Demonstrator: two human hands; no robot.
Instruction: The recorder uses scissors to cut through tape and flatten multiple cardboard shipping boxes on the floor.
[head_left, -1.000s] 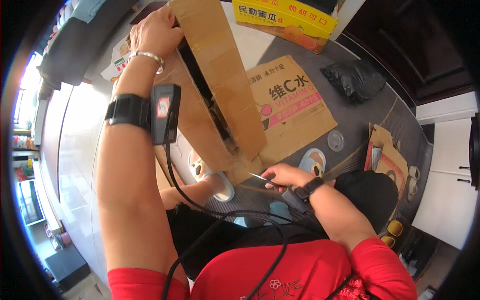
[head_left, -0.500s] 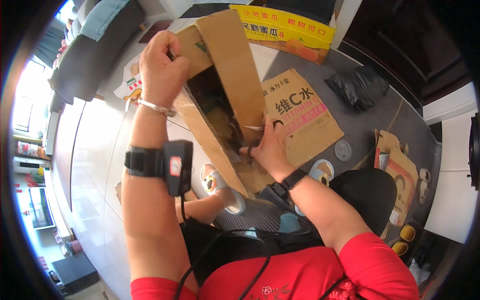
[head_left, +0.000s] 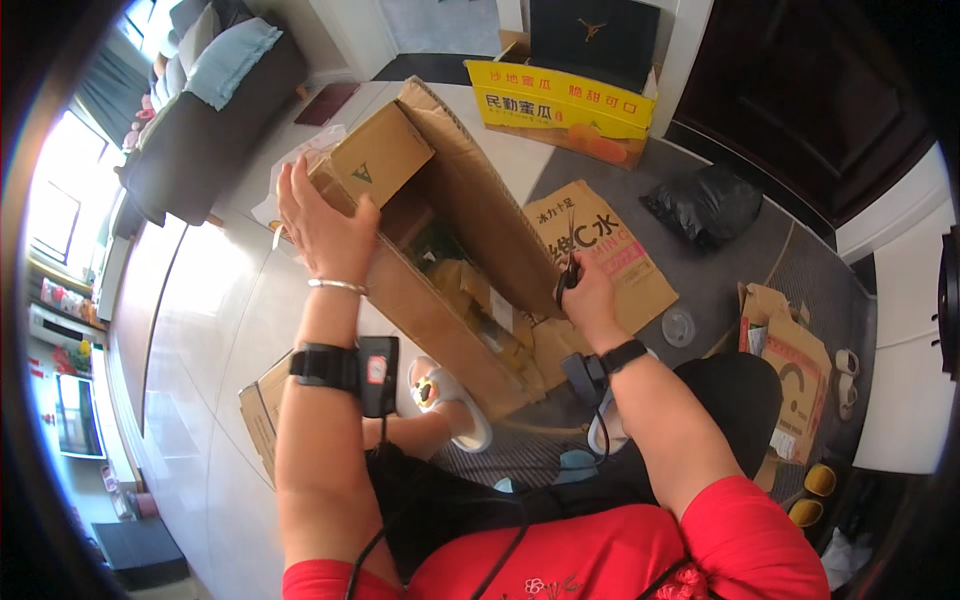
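Note:
An open brown cardboard box (head_left: pixel 440 340) is tilted in front of me, its long flap raised on the right. Inside it lies yellowish and clear packing material (head_left: pixel 470 290), partly in shadow. My left hand (head_left: pixel 328 228) is open against the box's far left corner, fingers stretched out and thumb spread near the short flap. Black-handled scissors (head_left: pixel 569 275) are in my right hand (head_left: pixel 592 300), just right of the long flap, with the blades pointing away from me. Beyond the scissors a flattened cardboard sheet (head_left: pixel 640 275) lies on the dark mat.
A yellow printed carton (head_left: pixel 560 112) stands at the back, a black box (head_left: pixel 595 45) in it. A black plastic bag (head_left: pixel 705 205), a clear round lid (head_left: pixel 678 326) and cut cardboard (head_left: pixel 795 365) lie to the right. Another carton (head_left: pixel 262 408) is at my left.
My left hand has gone from a closed grip at the flap to spread fingers at the corner. The scissors have come out of the box's opening to its right, and the opening shows more.

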